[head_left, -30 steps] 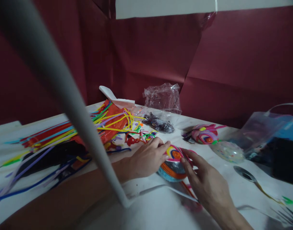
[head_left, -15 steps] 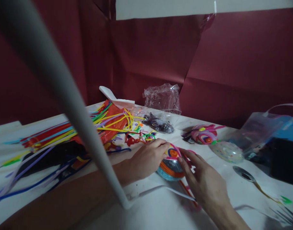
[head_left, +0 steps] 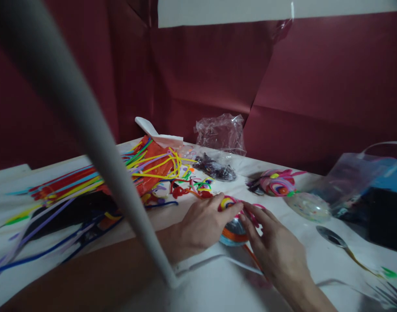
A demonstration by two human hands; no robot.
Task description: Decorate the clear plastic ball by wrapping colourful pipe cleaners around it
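Note:
A clear, rounded craft piece (head_left: 233,235) stands on the white table, with orange and light-blue pipe-cleaner bands round its lower part. Pink, yellow and blue coils with an orange middle cover its top. My left hand (head_left: 201,223) grips its left side, thumb and fingers over the top and covering much of the coils. On the right, my right hand (head_left: 276,247) pinches the pink edge with thumb and forefinger. An orange strand (head_left: 253,255) runs from the base under my right hand.
A pale pole (head_left: 120,173) crosses the left foreground. Pipe cleaners (head_left: 78,177) lie heaped at left. Behind are a dark bundle in clear plastic (head_left: 214,167) and a pink coiled craft piece (head_left: 278,182). A ribbon spool (head_left: 331,236) and clear bag (head_left: 340,175) lie right.
My left hand has shifted right and slightly down, its thumb now across the front of the coils and hiding more of the craft piece. My right hand stays nearly in place.

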